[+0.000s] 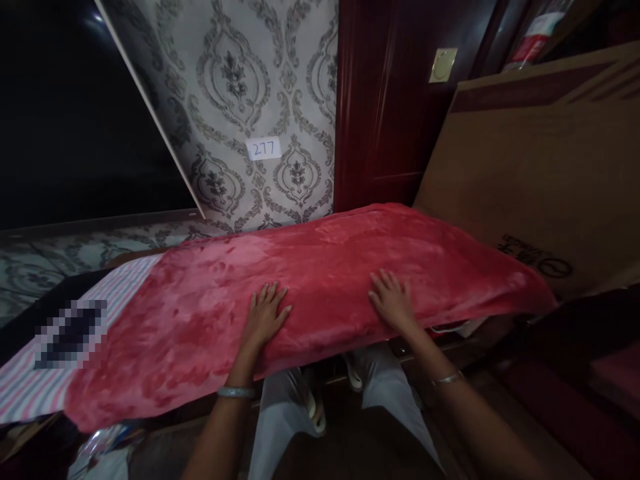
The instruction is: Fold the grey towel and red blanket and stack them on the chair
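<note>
A red plush blanket [320, 267] lies spread over a long low surface in front of me, its near edge hanging down. My left hand [265, 313] rests palm down on it, left of the middle, fingers spread. Palm down as well, my right hand [393, 300] lies on the blanket farther right with its fingers apart. Neither hand grips anything. Under the blanket's left end shows a striped cloth [125, 277] in white, pink and grey, with a dark pixelated patch on it. What lies beneath the blanket is hidden.
A large cardboard box [540, 167] leans at the right, with a plastic bottle [537, 40] behind it. A dark screen [85, 120] hangs at the left. Patterned wallpaper bears a paper label [264, 148] reading 277, beside a dark red door [385, 107]. My legs are close to the near edge.
</note>
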`<action>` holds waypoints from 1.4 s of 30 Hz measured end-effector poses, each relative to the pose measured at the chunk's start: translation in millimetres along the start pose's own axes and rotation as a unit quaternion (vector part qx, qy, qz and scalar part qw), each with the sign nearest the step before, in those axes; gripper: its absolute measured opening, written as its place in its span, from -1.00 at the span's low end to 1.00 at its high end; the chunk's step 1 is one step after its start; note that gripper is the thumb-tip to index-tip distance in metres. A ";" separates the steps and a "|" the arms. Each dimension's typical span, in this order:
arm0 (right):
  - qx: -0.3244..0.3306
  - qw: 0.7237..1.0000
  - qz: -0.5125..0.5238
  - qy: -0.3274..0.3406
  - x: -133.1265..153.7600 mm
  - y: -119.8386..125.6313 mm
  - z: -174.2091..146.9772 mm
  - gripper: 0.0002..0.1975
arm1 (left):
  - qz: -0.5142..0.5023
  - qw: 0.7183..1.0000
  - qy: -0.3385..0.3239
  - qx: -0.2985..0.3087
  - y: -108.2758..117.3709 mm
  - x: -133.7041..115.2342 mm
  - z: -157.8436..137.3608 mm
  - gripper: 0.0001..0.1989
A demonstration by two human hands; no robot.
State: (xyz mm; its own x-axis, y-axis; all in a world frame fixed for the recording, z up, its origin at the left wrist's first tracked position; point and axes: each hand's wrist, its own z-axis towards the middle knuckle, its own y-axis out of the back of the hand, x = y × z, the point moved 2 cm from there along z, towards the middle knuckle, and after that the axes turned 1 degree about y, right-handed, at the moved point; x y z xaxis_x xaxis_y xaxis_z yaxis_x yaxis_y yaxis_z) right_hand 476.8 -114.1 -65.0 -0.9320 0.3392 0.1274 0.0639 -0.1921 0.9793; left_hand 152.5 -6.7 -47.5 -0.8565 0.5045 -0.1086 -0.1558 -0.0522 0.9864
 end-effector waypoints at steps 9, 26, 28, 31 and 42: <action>0.087 0.989 0.036 0.110 39.6 -7.8 29.6 -0.41 | 0.009 1.000 0.001 0.001 0.7 3.0 0.9 -0.44; -0.008 0.996 0.025 -0.084 -22.3 20.2 51.3 -0.39 | 0.039 0.999 0.003 -0.017 -5.4 10.1 5.7 -0.45; -0.005 0.997 0.065 0.034 26.9 22.8 57.7 -0.41 | 0.042 0.999 0.007 -0.014 -4.0 10.4 6.2 -0.45; -0.009 0.977 0.085 0.193 78.5 20.3 62.1 -0.48 | 0.053 0.999 0.004 -0.010 -4.7 12.7 8.2 -0.44; 0.029 0.998 0.043 -0.039 -88.1 17.9 106.5 -0.43 | 0.085 0.996 -0.002 -0.027 -20.0 27.2 14.9 -0.44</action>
State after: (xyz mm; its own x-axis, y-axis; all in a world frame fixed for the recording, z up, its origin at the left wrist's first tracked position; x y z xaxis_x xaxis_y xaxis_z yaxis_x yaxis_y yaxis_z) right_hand 598.1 -49.3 -41.9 -0.8919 0.3949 0.2204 0.1643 -0.1713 0.9714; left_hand 139.6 20.9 -68.3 -0.8713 0.4871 0.0593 -0.0359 -0.1837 0.9823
